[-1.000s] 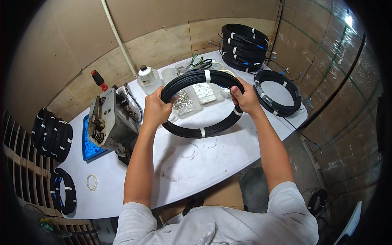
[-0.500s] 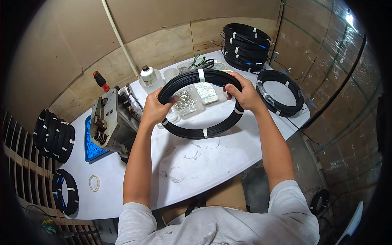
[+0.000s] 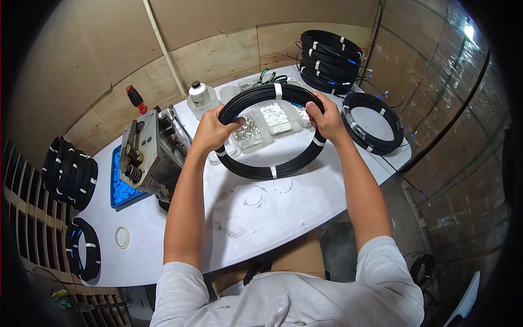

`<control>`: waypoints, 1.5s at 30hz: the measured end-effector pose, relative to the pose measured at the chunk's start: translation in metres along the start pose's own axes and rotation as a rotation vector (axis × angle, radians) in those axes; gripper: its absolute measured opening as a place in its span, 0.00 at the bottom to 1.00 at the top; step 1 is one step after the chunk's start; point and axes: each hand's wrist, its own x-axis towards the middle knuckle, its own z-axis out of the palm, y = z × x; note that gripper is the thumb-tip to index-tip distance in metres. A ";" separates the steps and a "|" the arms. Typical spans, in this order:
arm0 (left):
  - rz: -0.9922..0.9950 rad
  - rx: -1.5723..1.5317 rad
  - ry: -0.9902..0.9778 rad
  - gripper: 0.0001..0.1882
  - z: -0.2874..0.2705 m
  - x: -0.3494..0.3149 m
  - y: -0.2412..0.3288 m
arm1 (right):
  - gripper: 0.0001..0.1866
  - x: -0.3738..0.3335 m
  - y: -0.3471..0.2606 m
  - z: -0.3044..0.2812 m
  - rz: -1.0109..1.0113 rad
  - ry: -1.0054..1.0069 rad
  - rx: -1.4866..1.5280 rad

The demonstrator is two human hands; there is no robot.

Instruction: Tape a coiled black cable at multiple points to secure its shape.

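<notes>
- Change: black cable coil [image 3: 250, 98] sits slightly higher, opening faces the wearer more, far white band has slid right; grip points match. Probably a re-angling in the air, coil not set down yet.
- Left hand [image 3: 213, 131]: closed round the coil's left side, thumb inside the ring.
- Right hand [image 3: 329, 119]: grasping the coil's far right side, thumb on the ring. Coil is held above the middle of the bench [image 3: 272, 218].
- Bench, left end: row of upright coils [image 3: 70, 171], single upright coil [image 3: 92, 253] nearer, tape roll [image 3: 117, 237] lying flat beside it.
- Next right: blue tray [image 3: 113, 196] with blue bits, metal machine [image 3: 147, 144] beside it, red-and-black handle [image 3: 135, 99] at its far side.
- Bench middle, far: white bottle [image 3: 199, 95], silvery small parts [image 3: 248, 131], white small parts [image 3: 276, 118], the two lots in clear boxes. Dark ring marks on the near top.
- Bench, far right: coil stack [image 3: 328, 82], flat-lying coil [image 3: 368, 100] just nearer.
- Room: slatted wood [image 3: 32, 218] left, pale pipe [image 3: 163, 49] on the far wall, plastic-wrapped stack [image 3: 452, 125] right, grey floor [image 3: 343, 245] below.
</notes>
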 end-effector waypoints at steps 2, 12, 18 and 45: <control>0.027 -0.042 0.006 0.16 0.002 -0.001 -0.001 | 0.22 -0.003 -0.003 0.007 -0.133 0.082 -0.186; 0.155 -0.100 0.256 0.16 0.013 -0.004 -0.015 | 0.21 0.003 -0.007 0.013 -0.307 0.141 -0.359; 0.028 -0.082 0.094 0.16 0.000 -0.010 -0.006 | 0.21 0.004 -0.013 0.009 -0.130 0.039 -0.283; 0.157 -0.028 0.012 0.14 -0.003 -0.002 0.007 | 0.23 0.011 -0.026 0.020 -0.230 0.031 -0.378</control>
